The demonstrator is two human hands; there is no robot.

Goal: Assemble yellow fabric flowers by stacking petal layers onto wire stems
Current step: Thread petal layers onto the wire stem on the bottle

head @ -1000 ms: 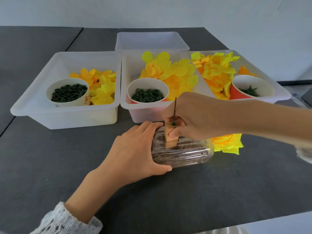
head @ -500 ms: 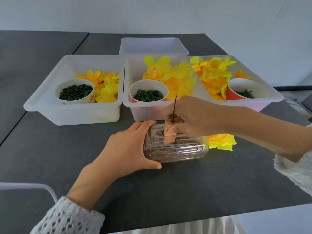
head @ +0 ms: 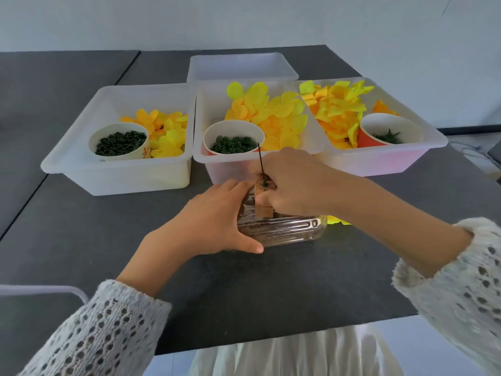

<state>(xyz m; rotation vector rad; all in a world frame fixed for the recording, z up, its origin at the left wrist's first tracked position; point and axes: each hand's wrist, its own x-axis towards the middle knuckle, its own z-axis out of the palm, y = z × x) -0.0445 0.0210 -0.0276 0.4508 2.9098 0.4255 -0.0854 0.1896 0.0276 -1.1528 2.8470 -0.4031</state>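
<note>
Craft worktable (head: 81,240) (sorted petal bins (head: 122,180)).

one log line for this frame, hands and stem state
left hand: steadying clear container | right hand: at wooden block | wire stem: upright, no petals | petals: in bins

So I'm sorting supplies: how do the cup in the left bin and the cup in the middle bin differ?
The left bin's cup is white outside and holds dark, rod-like pieces; the middle bin's cup shows red outside and holds small green rings. Both are white inside, upright, and sit beside yellow petals.
</note>
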